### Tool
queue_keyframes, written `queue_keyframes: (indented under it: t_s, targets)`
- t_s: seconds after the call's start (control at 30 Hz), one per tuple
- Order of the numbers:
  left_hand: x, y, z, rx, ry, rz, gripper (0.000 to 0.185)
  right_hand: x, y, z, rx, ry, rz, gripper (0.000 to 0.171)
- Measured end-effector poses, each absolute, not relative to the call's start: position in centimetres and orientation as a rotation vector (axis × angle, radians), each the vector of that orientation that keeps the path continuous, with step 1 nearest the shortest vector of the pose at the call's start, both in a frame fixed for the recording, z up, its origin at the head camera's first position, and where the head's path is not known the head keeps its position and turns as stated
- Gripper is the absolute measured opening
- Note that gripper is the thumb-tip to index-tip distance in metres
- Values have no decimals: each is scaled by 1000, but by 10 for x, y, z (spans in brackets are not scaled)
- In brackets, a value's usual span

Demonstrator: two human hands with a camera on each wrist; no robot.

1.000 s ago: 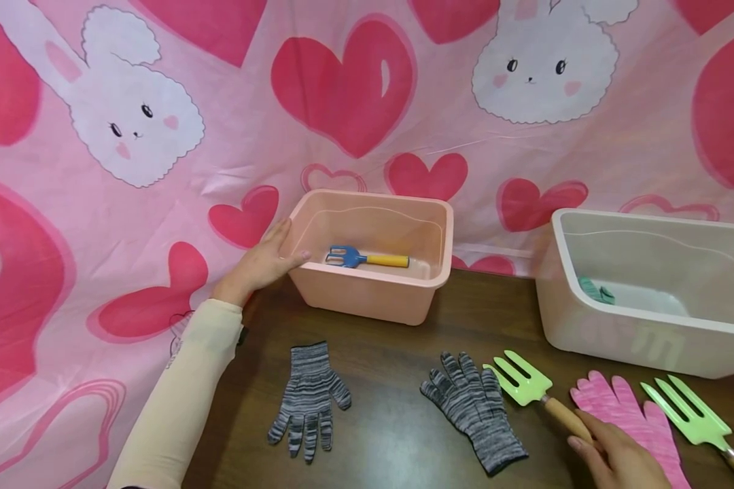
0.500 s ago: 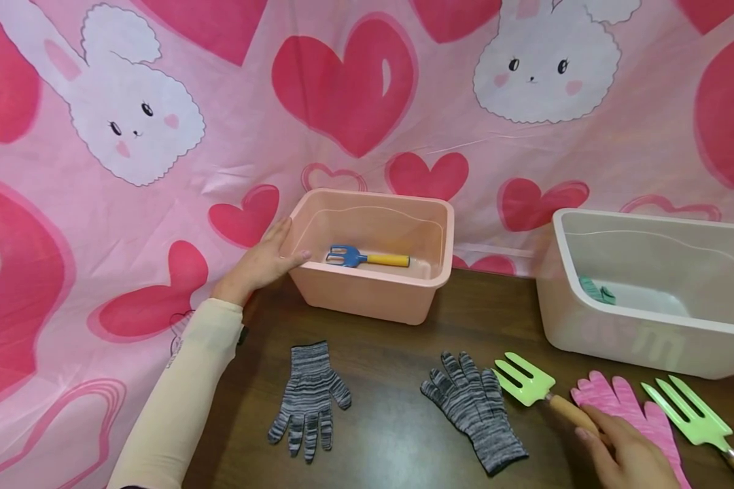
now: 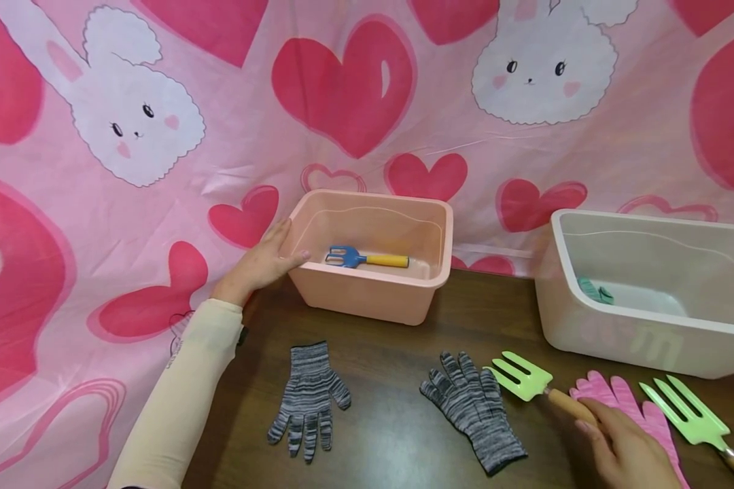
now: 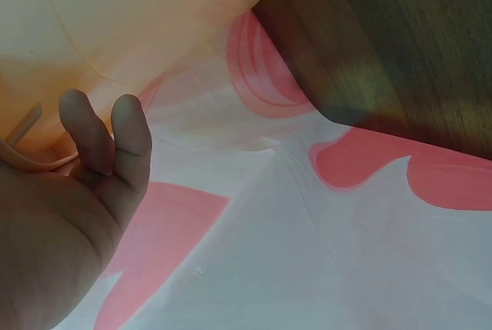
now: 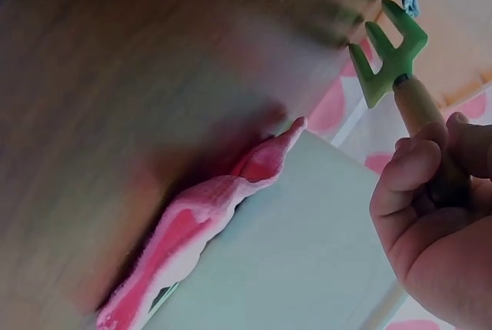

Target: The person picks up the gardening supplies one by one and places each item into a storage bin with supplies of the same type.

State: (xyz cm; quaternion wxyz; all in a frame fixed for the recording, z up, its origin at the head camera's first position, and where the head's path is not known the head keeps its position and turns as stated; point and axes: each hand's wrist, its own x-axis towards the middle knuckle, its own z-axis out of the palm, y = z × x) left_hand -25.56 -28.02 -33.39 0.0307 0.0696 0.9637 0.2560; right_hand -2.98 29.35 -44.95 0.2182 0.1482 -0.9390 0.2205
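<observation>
In the head view my left hand (image 3: 263, 261) holds the left front corner of a pink bin (image 3: 357, 299), thumb over the front rim and the other fingers along the left side. A blue fork with a yellow handle (image 3: 387, 261) lies inside. My right hand (image 3: 630, 445) grips the wooden handle of a light-green three-tined garden hand fork (image 3: 522, 380); in the right wrist view its fingers curl round that handle (image 5: 417, 105). The tines point left, overlapping a grey striped glove (image 3: 477, 411). A pink glove (image 3: 612, 394) lies partly behind the right hand.
A second grey striped glove (image 3: 308, 401) lies on the wooden table (image 3: 385, 380) before the pink bin. At the right stands a pale grey bin (image 3: 642, 339) holding a green item (image 3: 595, 291). Another light-green fork (image 3: 691, 414) lies front right. A heart-patterned cloth (image 3: 355, 95) hangs behind.
My right hand has shifted slightly right and up, and more of the fork's handle shows ahead of the fingers. My left hand, the bins and the gloves have stayed put.
</observation>
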Motion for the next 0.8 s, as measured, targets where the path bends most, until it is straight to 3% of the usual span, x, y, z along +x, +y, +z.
queue_keyframes:
  t_s: [0.57, 0.8]
  targets:
    - [-257, -281, -335, 241, 2979, 776, 109, -35, 288, -438, 263, -2664, 755, 27]
    - [-257, -282, -336, 249, 2985, 775, 104, -46, 285, -422, 346, -2568, 677, 25]
